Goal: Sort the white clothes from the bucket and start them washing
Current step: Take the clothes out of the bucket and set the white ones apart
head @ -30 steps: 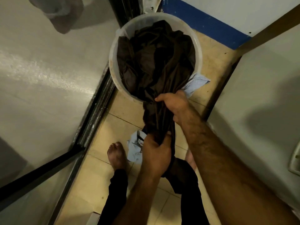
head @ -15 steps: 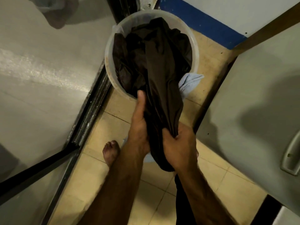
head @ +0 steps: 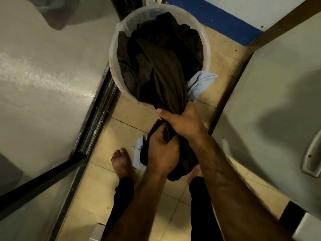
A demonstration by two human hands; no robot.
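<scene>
A translucent white bucket (head: 113,49) stands on the tiled floor, filled with a dark brown garment (head: 161,60). The garment trails out over the near rim in a long twisted length. My right hand (head: 184,122) grips that length just below the rim. My left hand (head: 161,152) grips it lower down, near the hanging end. A pale blue cloth (head: 199,83) sticks out beside the bucket's right side, and another pale blue piece (head: 139,150) lies on the floor behind my left hand.
A grey panel with a dark frame (head: 97,108) closes off the left. On the right is a grey door with a metal handle (head: 312,153). My bare left foot (head: 121,162) stands on the beige tiles. A blue-striped wall (head: 208,16) lies behind the bucket.
My right hand moved up the dark garment to near the bucket rim. My left hand dropped from beside the rim and took hold of the lower part. More of the garment is drawn out.
</scene>
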